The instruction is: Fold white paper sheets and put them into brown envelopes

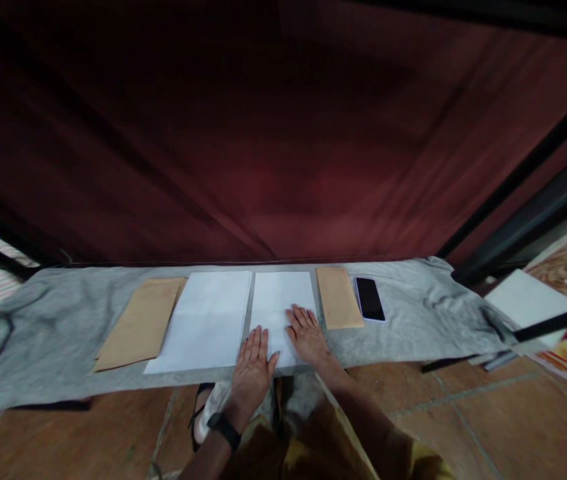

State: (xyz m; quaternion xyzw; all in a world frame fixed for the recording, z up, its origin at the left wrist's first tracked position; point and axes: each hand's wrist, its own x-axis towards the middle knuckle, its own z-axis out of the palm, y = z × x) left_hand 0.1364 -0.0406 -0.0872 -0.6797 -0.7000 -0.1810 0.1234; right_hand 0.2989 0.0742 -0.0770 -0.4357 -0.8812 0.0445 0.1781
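Observation:
My left hand (pixel 253 368) lies flat with fingers stretched out, at the near edge of the right-hand white paper (pixel 277 297) and close to the gap beside it. On the right part of that same paper rests my right hand (pixel 307 335), palm down and fingers spread. A wider white paper stack (pixel 208 317) lies just to the left. Brown paper envelopes (pixel 138 323) are piled beyond it, their edges slightly fanned. Another brown envelope (pixel 339 300) lies right of my right hand. Neither hand grips anything.
A phone (pixel 370 299) with a dark screen lies right of the single envelope. Grey cloth (pixel 428 327) covers the narrow bench. Dark red fabric (pixel 283 167) hangs behind it, with black bars (pixel 528 167) at the right. White and colourful items (pixel 533 303) sit lower right.

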